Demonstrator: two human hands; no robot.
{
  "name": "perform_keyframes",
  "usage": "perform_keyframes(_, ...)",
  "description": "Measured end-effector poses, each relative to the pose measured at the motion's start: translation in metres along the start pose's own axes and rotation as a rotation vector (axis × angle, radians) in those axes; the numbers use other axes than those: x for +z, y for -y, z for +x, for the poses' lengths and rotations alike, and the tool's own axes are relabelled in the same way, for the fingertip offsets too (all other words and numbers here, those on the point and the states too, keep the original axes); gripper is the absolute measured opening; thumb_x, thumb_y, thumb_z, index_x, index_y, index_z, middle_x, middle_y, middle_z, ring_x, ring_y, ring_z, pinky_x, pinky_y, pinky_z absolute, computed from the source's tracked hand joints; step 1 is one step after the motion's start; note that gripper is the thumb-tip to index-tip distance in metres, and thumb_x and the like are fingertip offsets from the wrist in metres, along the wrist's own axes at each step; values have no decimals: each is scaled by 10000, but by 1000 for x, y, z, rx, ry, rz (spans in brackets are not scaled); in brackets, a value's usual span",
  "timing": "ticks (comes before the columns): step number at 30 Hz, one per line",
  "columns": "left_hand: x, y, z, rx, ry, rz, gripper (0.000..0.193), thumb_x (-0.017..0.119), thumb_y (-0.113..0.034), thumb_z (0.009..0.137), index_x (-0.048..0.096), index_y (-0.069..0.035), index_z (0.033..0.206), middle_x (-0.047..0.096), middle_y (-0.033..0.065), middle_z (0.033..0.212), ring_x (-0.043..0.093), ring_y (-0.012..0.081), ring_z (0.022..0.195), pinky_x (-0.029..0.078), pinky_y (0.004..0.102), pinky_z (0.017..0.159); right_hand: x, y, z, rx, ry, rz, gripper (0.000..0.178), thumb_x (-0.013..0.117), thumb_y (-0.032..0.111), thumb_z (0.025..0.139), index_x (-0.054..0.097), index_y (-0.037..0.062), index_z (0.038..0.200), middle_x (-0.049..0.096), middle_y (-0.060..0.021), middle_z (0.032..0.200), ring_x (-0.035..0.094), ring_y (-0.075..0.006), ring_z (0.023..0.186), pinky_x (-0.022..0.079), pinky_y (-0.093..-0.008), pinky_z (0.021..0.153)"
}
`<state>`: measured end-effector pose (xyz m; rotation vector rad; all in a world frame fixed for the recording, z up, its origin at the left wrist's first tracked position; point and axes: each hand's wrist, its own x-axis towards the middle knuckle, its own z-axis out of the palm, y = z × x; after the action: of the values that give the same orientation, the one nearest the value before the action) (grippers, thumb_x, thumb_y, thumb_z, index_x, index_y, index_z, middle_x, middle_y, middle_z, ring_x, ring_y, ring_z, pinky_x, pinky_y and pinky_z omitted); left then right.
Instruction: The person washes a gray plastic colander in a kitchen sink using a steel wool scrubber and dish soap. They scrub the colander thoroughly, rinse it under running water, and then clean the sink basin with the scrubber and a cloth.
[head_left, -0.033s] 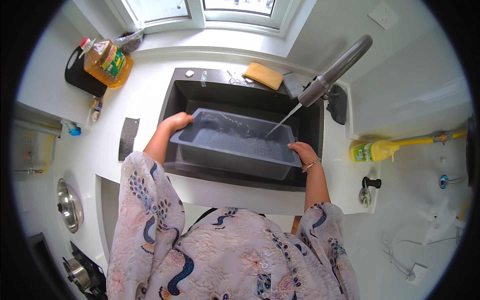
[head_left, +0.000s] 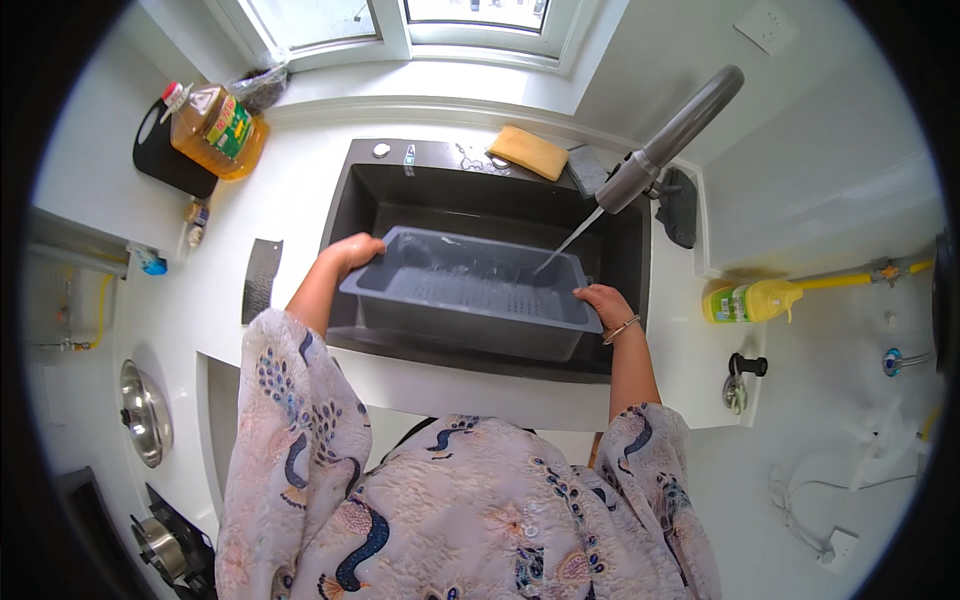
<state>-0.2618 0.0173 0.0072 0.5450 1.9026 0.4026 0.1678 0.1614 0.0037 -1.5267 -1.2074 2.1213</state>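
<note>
A grey rectangular drain basket (head_left: 465,318) with small holes in its bottom is held tilted in the dark sink (head_left: 600,365). My left hand (head_left: 354,252) grips its left end by the rim, fingers partly hidden. At the right end, my right hand (head_left: 602,304) is closed on the rim; a bracelet (head_left: 621,329) circles that wrist. From the grey faucet (head_left: 628,183) a stream of water (head_left: 572,244) runs into the basket, wetting its inner surface.
Behind the sink lie a yellow sponge (head_left: 527,152) and a grey pad (head_left: 586,168). An oil jug (head_left: 222,132) stands at the far left, a cleaver-like blade (head_left: 262,281) left of the sink. Yellow bottle (head_left: 752,301) and scissors (head_left: 736,394) are at the right.
The basket's far rim and left end have shifted slightly toward me. Both hands keep their hold, and the water still runs.
</note>
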Motion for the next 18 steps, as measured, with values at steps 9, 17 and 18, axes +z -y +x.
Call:
perform_keyframes(9, 24, -6, -37, -24, 0, -262, 394, 587, -411, 835, 625, -30, 925, 610, 81, 814, 578, 168, 682, 453, 272, 535, -26, 6, 11, -445, -47, -312, 149, 651, 114, 735, 551, 27, 803, 530, -14, 777, 481, -83, 687, 420, -239, 625)
perform_keyframes(17, 24, -25, -84, -68, 14, 30, 529, 540, -271, 813, 455, 11, 1252, 589, 155, 1107, 592, 278, 993, 535, 442, 758, -19, -5, 88, -773, -234, -594, 249, 704, 152, 687, 553, -7, 805, 516, -119, 838, 531, -257, 778, 432, -344, 720)
perform_keyframes(18, 28, -39, -97, -65, -34, 25, 483, 541, -206, 810, 458, 0, 1239, 578, 155, 1121, 587, 275, 996, 518, 385, 775, -18, -11, 98, -767, -271, -606, 257, 711, 163, 687, 560, -6, 808, 524, -123, 837, 537, -265, 787, 433, -352, 723)
